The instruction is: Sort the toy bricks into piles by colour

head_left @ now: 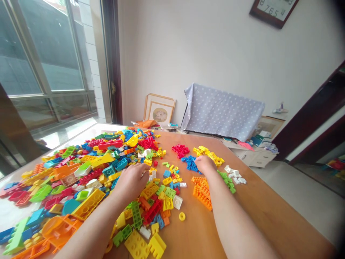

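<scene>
**Heap of mixed bricks (88, 172) under my left hand (132, 180), blue pile (191, 162) at my right hand (205, 164)**

My left hand lay palm down on the near edge of the mixed bricks, fingers curled into the loose pieces. The fingertips were buried among small yellow and white bricks, so I could not tell whether they had closed on one or only rested there. The heap spread away to the left of that hand and back toward me, with long yellow, orange and green plates lying nearest my forearm.

My right hand was further out on the counter (256, 216), knuckles up and fingers bent under. It touched the blue pile on that pile's right side. The fingertips were hidden beneath the hand, so I could not tell if it held anything.

Small single-colour piles lay around the right hand. A red pile (180, 150) sat just beyond the blue one, to the left. A yellow pile (210, 155) lay just past the hand's knuckles. An orange pile (202, 190) lay against my right wrist on its left side. A green pile (228, 180) ran along the wrist's right side, with a white pile (235, 174) just beyond it. Between my two forearms one yellow ring (182, 216) lay alone on the bare wood.

Well beyond both hands a dotted cloth (223, 109) covered something against the wall.
</scene>
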The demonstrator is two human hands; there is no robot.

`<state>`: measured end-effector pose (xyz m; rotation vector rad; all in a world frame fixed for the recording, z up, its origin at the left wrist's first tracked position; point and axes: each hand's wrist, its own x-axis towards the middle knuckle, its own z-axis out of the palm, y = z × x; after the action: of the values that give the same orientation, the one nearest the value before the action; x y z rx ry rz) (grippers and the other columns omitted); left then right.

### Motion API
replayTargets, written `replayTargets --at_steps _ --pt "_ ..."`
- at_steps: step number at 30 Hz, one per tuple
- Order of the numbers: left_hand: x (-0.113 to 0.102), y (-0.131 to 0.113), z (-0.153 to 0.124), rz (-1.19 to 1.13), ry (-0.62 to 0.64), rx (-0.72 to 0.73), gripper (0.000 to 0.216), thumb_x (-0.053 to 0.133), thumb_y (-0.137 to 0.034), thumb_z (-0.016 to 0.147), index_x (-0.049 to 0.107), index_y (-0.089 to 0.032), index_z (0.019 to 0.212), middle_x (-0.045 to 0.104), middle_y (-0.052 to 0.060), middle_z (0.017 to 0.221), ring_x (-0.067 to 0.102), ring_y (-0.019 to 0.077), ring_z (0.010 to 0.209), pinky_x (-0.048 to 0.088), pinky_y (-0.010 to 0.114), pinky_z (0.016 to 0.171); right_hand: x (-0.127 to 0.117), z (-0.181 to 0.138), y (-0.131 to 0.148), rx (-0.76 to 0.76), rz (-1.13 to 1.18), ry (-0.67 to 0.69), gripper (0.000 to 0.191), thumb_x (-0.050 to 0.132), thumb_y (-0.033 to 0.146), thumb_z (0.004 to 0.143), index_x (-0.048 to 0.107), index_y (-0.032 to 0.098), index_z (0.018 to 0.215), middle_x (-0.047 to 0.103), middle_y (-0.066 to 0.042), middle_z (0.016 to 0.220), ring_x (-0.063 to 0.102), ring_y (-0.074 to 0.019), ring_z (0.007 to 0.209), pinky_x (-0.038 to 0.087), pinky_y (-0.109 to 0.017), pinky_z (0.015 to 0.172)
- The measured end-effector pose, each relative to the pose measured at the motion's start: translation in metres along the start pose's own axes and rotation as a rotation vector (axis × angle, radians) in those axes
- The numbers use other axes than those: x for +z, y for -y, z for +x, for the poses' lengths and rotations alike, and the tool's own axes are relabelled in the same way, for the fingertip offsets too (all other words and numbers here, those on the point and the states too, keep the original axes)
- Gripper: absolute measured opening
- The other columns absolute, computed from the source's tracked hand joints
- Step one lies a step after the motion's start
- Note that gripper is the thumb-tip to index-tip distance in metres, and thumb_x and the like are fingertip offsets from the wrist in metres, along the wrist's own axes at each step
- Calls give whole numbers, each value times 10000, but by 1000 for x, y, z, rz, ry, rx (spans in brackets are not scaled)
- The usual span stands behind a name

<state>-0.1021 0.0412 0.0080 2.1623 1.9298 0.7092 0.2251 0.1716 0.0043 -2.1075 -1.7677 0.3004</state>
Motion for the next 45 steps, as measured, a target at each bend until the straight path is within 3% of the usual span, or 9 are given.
replayTargets --at_steps 10,19,24,27,29,33,37,42,45 --pt "1 0 0 14 -2 -17 324 435 -346 962 706 -268 1121 747 49 1201 676 247 1097 487 302 853 23 -12 22 -134 160 41 206 558 260 873 758 223 902 744 -28 808 664 -182 780 465 -234 688" --pt "-4 -1 -1 53 -9 -35 277 437 -318 952 692 -284 1054 759 30 1117 683 238 1055 473 291 821 18 -26 30 -191 235 63 232 546 217 854 745 223 973 750 -29 854 664 -181 777 461 -245 697" --pt "-2 2 -1 57 -18 -63 303 413 -320 963 690 -281 1080 748 33 1170 681 250 1065 468 299 790 19 -57 36 -308 243 143 227 525 207 855 734 220 942 731 -1 807 650 -170 764 428 -237 666" --pt "-3 5 -1 58 -21 -101 327 407 -331 969 688 -273 1125 744 51 1200 678 265 1072 469 313 788 17 -90 42 -410 187 237 197 516 210 867 712 217 882 705 2 757 634 -171 726 401 -239 631" --pt "-4 8 0 57 -24 -129 337 410 -334 970 689 -259 1144 741 68 1210 677 268 1076 476 317 798 16 -115 46 -470 163 234 191 510 216 891 701 220 878 720 -13 827 646 -178 790 413 -241 668" --pt "-6 17 3 100 -54 -146 385 387 -319 974 687 -233 1199 721 96 1252 661 283 1133 493 344 901 20 -153 53 -533 137 203 218 527 237 924 715 228 1035 716 -60 1043 660 -204 944 459 -261 812" --pt "0 16 1 181 -10 -77 433 397 -342 978 670 -206 1284 655 136 1376 598 324 1266 451 414 1063 30 -166 53 -562 132 171 258 546 249 934 728 233 1116 682 -89 1101 651 -232 1017 474 -297 908" --pt "15 -8 -11 201 133 13 485 414 -449 999 654 -173 1318 515 210 1520 419 386 1453 344 561 1172 39 -161 47 -621 166 159 267 549 224 931 722 236 1134 679 -86 1079 648 -242 1020 485 -318 928" --pt "21 -25 -18 173 151 61 547 408 -537 999 633 -177 1344 476 210 1551 390 377 1476 306 553 1207 42 -157 43 -639 189 160 294 522 186 924 708 249 1143 678 -79 1088 648 -238 1011 493 -318 908"
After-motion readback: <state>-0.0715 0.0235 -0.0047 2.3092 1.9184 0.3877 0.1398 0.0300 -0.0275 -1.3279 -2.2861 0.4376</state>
